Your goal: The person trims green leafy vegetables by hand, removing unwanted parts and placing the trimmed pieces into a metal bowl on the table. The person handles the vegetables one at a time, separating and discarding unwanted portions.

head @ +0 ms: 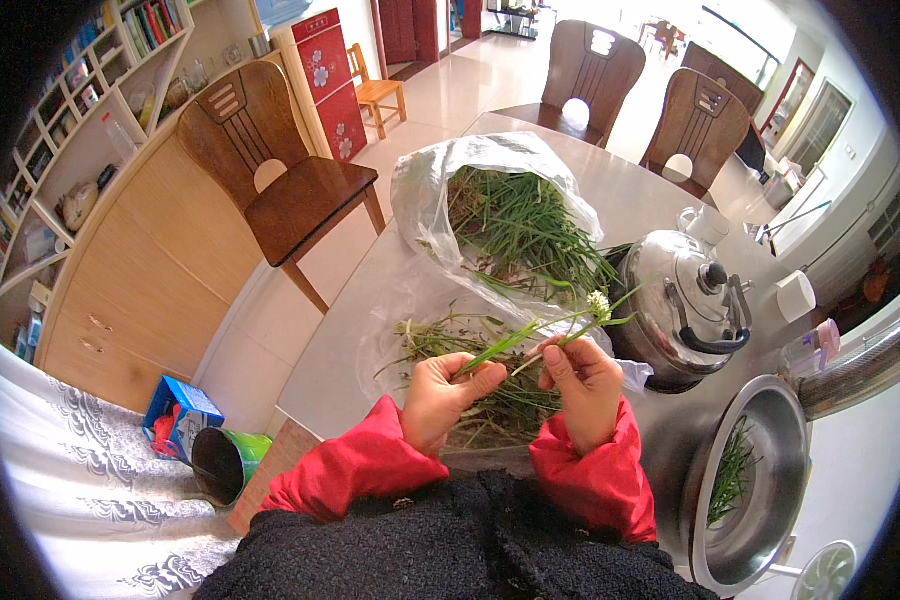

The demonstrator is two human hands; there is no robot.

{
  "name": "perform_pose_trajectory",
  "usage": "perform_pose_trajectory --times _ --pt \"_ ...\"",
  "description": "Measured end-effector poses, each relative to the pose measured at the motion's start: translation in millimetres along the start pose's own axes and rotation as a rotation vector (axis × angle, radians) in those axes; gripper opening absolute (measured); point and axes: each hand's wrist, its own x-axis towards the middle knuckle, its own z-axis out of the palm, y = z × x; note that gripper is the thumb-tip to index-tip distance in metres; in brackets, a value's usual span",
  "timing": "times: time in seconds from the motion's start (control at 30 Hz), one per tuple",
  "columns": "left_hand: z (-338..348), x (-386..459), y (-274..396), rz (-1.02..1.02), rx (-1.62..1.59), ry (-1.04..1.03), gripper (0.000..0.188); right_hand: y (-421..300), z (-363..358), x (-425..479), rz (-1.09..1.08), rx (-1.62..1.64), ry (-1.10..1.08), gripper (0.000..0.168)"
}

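Note:
Between thumb and fingers, my left hand (442,397) pinches green chive leaves (511,343). My right hand (589,390) grips a chive stalk with a pale cut end, and a white flower head (598,304) shows just above that hand. Both hands are close together over a loose heap of wilted leaves and stems (427,341) on clear plastic. Behind the heap, an open clear plastic bag (427,187) lies with its mouth towards me, full of long green chives (521,214). To my right, a wide steel basin (776,480) holds a small bunch of chives (731,472).
A steel kettle (664,274) with black handles stands right of the bag on the grey table (330,375). Beyond it are a glass mug (705,225) and a white cup (795,295). Wooden chairs (292,187) surround the table. A green bin (232,465) is on the floor at left.

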Motion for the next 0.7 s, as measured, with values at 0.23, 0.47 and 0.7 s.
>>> perform_pose_trajectory --times 0.23,0.47,0.7 --pt "4.1 -2.7 10.2 -0.090 -0.022 -0.056 0.020 -4.6 1.3 0.2 0.013 0.008 -0.061 0.014" --pt "3.0 -1.2 2.1 -0.058 -0.030 -0.050 0.015 -1.6 3.9 -0.4 0.009 0.082 -0.114 0.013" --pt "-2.1 -2.1 2.2 -0.163 -0.128 0.001 0.009 -4.1 -3.2 6.1 0.003 0.171 -0.015 0.011"
